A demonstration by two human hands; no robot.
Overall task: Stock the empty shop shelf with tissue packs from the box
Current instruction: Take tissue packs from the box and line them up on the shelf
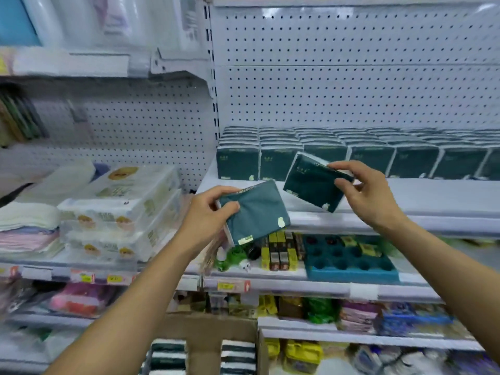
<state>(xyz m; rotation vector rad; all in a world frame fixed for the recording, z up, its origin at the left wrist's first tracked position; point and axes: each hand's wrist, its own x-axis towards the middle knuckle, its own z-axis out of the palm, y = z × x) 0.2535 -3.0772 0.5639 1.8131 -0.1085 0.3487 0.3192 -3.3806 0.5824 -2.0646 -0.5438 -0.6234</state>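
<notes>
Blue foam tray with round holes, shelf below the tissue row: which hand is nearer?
Right. The right hand, holding a tissue pack, hovers almost directly above the blue foam tray. The left hand, holding another pack, is up and off to the tray's left.

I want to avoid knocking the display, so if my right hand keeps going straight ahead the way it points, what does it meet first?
Probably the front row of packs standing on the shelf. The right hand holds a pack tilted just before that row, so this pack would likely touch first; depth is unclear.
</notes>
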